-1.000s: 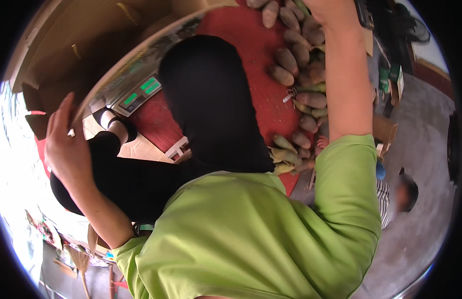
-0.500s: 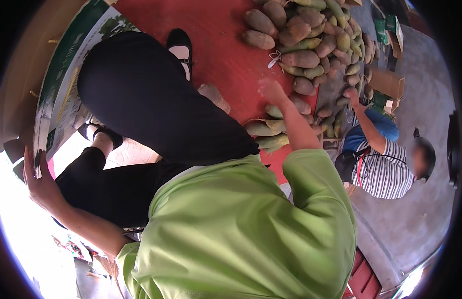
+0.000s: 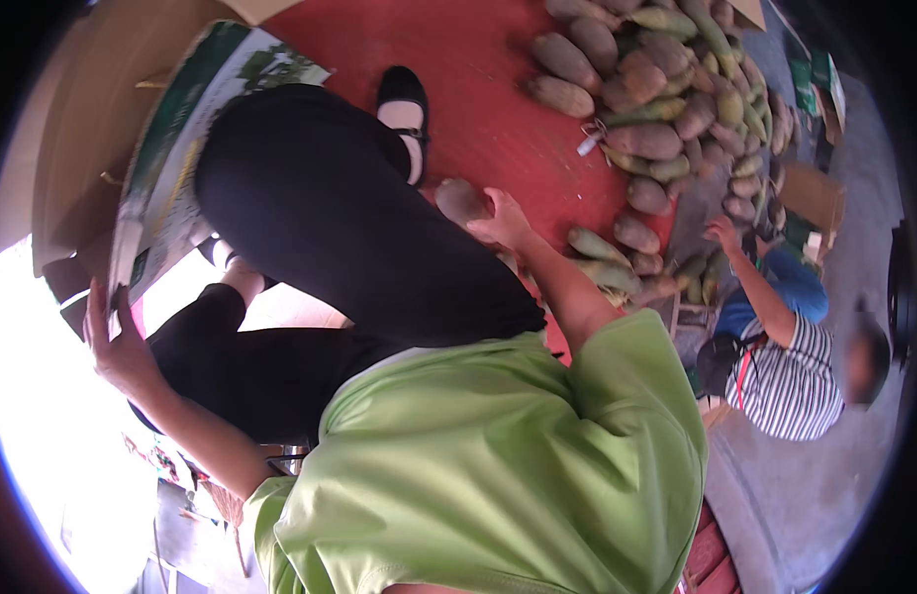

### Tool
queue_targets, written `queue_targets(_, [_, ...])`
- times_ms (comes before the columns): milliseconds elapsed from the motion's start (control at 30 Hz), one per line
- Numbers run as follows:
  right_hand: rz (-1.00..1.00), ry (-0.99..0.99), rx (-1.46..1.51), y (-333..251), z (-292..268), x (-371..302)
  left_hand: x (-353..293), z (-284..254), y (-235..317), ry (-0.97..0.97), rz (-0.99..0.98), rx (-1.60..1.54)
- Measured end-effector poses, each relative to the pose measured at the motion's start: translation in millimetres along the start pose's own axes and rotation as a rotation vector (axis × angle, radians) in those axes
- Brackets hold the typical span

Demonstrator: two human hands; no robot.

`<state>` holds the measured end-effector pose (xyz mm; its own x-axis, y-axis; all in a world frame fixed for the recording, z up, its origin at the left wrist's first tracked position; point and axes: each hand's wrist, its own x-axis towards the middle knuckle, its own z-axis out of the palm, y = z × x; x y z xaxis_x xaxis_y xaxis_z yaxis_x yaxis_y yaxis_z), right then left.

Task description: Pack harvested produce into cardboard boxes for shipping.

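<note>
A thick, brownish oval root vegetable, like a large radish, lies on the red floor beside my right knee. My right hand has its fingers curled at the vegetable's right end, in contact with it. On the left, my left hand grips the near edge of a large printed cardboard box, fingers and thumb on either side of the board. Right of my right hand is a small group of greenish vegetables.
A big heap of brown and green root vegetables covers the floor at far right. Beyond it a person in a striped shirt reaches toward the heap. Open cartons stand near that person. My black-shod foot rests on the red floor.
My right hand has come left from near the heap down to the lone root vegetable and taken hold of it. My left hand keeps its place on the box edge. The view has shifted slightly.
</note>
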<state>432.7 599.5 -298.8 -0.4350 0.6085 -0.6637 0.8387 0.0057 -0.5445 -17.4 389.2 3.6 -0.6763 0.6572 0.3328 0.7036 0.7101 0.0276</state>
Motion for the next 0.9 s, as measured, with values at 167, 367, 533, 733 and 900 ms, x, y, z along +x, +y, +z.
queue_targets(167, [-0.068,0.004,-0.124,-31.6,9.3,19.9,0.1,2.5,8.0,-0.017,-0.039,-0.081])
queue_targets(367, [0.075,-0.065,-0.263,-48.4,21.5,46.1,3.5,-16.1,25.1,-0.125,-0.128,-0.039])
queue_targets(533, [0.036,0.074,-0.195,-27.1,15.1,51.0,9.5,-21.7,29.7,-0.212,-0.015,0.000])
queue_targets(733, [-0.256,0.264,0.284,-113.1,-98.2,42.0,7.5,-28.8,27.5,-0.259,-0.077,-0.027])
queue_targets(900, [-0.547,0.413,0.319,-293.3,-208.0,-14.6,11.0,-32.9,26.8,-0.302,-0.080,-0.037])
